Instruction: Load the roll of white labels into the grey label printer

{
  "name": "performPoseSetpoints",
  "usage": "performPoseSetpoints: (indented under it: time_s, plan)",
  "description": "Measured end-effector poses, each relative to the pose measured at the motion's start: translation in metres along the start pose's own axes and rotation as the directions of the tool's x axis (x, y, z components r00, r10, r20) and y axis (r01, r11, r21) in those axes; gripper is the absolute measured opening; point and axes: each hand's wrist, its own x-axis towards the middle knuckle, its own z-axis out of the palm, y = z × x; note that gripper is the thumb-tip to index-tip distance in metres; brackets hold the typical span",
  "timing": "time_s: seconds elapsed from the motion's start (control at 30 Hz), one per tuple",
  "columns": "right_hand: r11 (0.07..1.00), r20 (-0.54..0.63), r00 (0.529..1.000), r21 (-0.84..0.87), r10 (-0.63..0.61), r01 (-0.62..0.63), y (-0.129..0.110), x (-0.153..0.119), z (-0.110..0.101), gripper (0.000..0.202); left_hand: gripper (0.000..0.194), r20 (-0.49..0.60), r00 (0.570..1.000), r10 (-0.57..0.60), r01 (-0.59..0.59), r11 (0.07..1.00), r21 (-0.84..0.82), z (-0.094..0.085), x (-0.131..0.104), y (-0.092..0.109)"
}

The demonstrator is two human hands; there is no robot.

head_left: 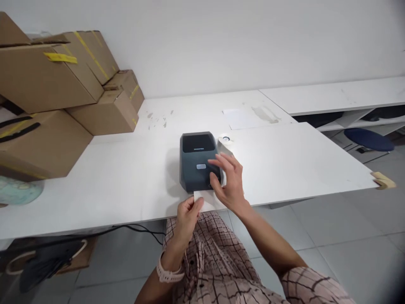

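A dark grey label printer (191, 173) with a black window on top and a light button stands near the front edge of the white table. White label paper (207, 202) lies at the printer's front. My left hand (189, 215) pinches the left end of this paper between thumb and fingers. Over the printer's front right corner hovers my right hand (230, 179), its thumb and fingers apart and nothing visible in them. Part of the paper is hidden behind my right hand. A white roll (225, 141) sits just behind the printer on the right.
Cardboard boxes (47, 76) with yellow tape are stacked on the left of the white table (126, 185). A white sheet (238, 119) lies toward the back. Black cables (133, 227) hang under the front edge. A blue stool (368, 139) stands at the right.
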Motion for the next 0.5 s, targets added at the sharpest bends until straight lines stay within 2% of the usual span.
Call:
performPoseSetpoints:
  time_s: [0.07, 0.13, 0.23, 0.3, 0.33, 0.4, 0.5]
  plan:
    - [0.99, 0.121, 0.984, -0.038, -0.133, 0.138, -0.006, 0.007, -0.003, 0.057, 0.056, -0.046, 0.996, 0.082, -0.079, 0.994, 0.073, -0.009, 0.0, -0.01]
    - [0.987, 0.232, 0.961, -0.024, -0.149, 0.159, -0.01, 0.012, -0.002, 0.056, 0.051, -0.151, 0.974, 0.171, -0.155, 0.982, 0.112, -0.018, 0.002, -0.013]
    - [0.993, 0.32, 0.941, -0.009, -0.106, 0.115, -0.016, 0.016, 0.0, 0.044, 0.034, -0.361, 0.876, 0.321, -0.285, 0.947, 0.149, -0.027, 0.011, -0.005]
    - [0.995, 0.334, 0.937, 0.012, -0.099, 0.101, -0.016, 0.016, -0.002, 0.038, 0.028, -0.428, 0.805, 0.411, -0.37, 0.912, 0.178, -0.029, 0.021, 0.006]
    - [0.996, 0.325, 0.941, 0.036, -0.088, 0.081, -0.015, 0.016, -0.005, 0.038, 0.028, -0.431, 0.79, 0.437, -0.397, 0.899, 0.184, -0.03, 0.026, 0.011]
    - [0.993, 0.279, 0.96, 0.118, -0.026, -0.007, -0.01, 0.012, -0.013, 0.044, 0.033, -0.408, 0.798, 0.443, -0.413, 0.896, 0.164, -0.033, 0.038, 0.022]
    - [0.932, 0.247, 0.957, 0.283, 0.156, -0.225, 0.002, 0.003, -0.027, 0.059, 0.038, -0.354, 0.846, 0.398, -0.386, 0.916, 0.107, -0.042, 0.061, 0.036]
